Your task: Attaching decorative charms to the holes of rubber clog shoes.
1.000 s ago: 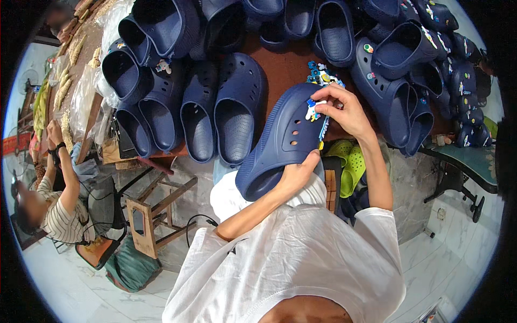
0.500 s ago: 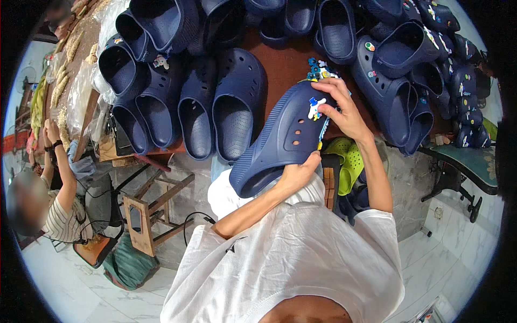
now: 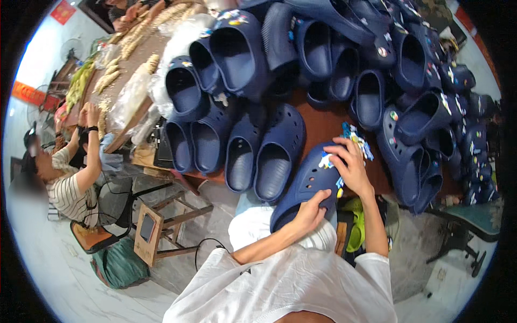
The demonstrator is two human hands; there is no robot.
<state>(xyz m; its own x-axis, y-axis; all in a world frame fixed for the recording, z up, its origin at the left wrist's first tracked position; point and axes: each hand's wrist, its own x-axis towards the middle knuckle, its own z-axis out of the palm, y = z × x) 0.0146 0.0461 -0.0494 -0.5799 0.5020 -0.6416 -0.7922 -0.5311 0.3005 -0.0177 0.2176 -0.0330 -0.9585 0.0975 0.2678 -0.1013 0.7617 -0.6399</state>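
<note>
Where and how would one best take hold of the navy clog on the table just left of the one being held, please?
Probably by the heel rim of that navy clog, coming from the person's side, thumb inside and fingers outside: its open heel faces that side, while a neighbouring clog and the held clog are close on its flanks.

Shirt (image 3: pixel 301 282): was white and creased
Sleeve (image 3: pixel 372 267): was short, white, behind the right hand (image 3: pixel 353 171)
Mark (image 3: pixel 246 272): was small, dark, behind the left hand (image 3: pixel 311 213)
</note>
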